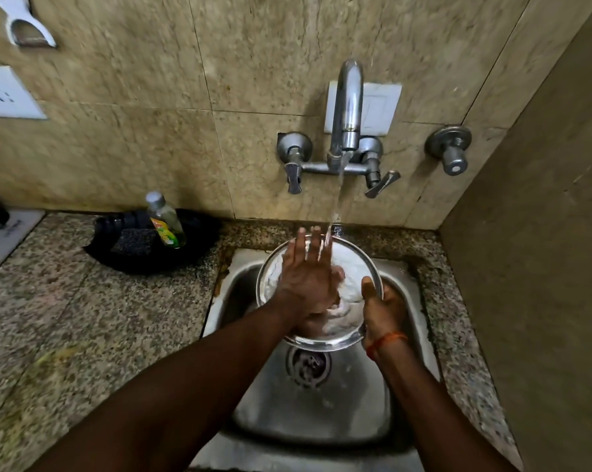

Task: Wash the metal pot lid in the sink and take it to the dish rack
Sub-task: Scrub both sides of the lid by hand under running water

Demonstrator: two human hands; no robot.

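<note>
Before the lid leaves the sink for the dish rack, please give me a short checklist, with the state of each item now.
1. Right hand grips the metal pot lid at its rim: ok.
2. Left hand is off the lid: not ok, it lies flat on the lid's face.
3. Foam rinsed away: not ok, white foam shows on the lid.
4. Tap closed: not ok, water runs onto the lid.
5. Lid is over the sink, so drips fall inside: ok.
6. Dish rack free and reachable: cannot tell, no rack in view.
</note>
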